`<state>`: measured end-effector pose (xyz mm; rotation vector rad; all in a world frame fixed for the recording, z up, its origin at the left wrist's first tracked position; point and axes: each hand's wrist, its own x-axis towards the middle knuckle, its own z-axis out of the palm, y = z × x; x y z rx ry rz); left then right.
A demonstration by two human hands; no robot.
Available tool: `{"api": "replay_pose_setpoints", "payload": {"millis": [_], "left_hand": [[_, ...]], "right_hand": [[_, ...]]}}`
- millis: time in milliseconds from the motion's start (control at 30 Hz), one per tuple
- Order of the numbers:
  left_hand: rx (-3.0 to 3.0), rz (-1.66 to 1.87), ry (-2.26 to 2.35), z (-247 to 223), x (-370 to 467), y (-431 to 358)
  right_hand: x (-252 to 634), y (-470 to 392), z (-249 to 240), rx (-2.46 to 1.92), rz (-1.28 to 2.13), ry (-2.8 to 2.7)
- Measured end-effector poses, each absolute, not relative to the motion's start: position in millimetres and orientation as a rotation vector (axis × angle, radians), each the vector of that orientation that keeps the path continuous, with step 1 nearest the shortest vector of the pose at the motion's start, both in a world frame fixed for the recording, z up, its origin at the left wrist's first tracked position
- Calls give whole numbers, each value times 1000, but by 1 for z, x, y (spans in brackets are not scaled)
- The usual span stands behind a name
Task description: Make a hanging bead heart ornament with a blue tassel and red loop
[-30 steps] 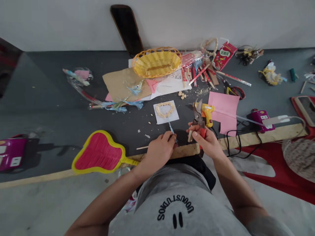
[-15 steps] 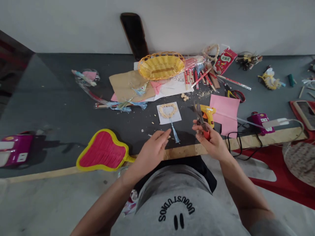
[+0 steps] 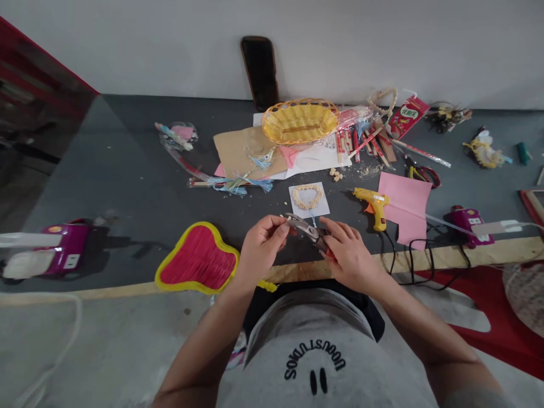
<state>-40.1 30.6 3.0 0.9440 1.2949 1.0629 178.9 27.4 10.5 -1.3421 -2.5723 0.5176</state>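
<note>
My right hand (image 3: 351, 255) is wrapped round a pair of shears (image 3: 312, 232) with dark metal blades and red-orange handles. Their blades point left and meet a small pale stick (image 3: 285, 217) pinched between the fingertips of my left hand (image 3: 266, 243). Most of the stick is hidden by my fingers. Just beyond the blades, a heart-shaped ring of pale pieces (image 3: 318, 199) lies on a white paper square (image 3: 325, 211). A light blue tassel (image 3: 313, 218) hangs from the ring's near end, partly covered by the shears.
A yellow glue gun (image 3: 374, 203) lies to the right by pink paper (image 3: 414, 195). Behind are a yellow basket (image 3: 301, 122), brown paper (image 3: 232, 150) and red-wrapped sticks (image 3: 355, 144). A red-and-yellow fan (image 3: 198, 258) sits left, at the table's wooden edge (image 3: 306, 271). Black cables (image 3: 431, 258) loop over that edge.
My right hand has swung the shears left and down from beside the glue gun to the stick in my left hand. My left hand has risen slightly. The camera view has shifted left.
</note>
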Motion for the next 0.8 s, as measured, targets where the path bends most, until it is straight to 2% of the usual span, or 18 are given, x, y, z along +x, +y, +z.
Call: {"api": "replay_pose_setpoints", "payload": {"millis": [533,800], "left_hand": [[1156,965,1430,7,-47,33],[1138,972,1412,9,-49,28]], "right_hand": [[162,30,12,-1336,623,-2688],[163,28,2,-1301,729,-2460]]}}
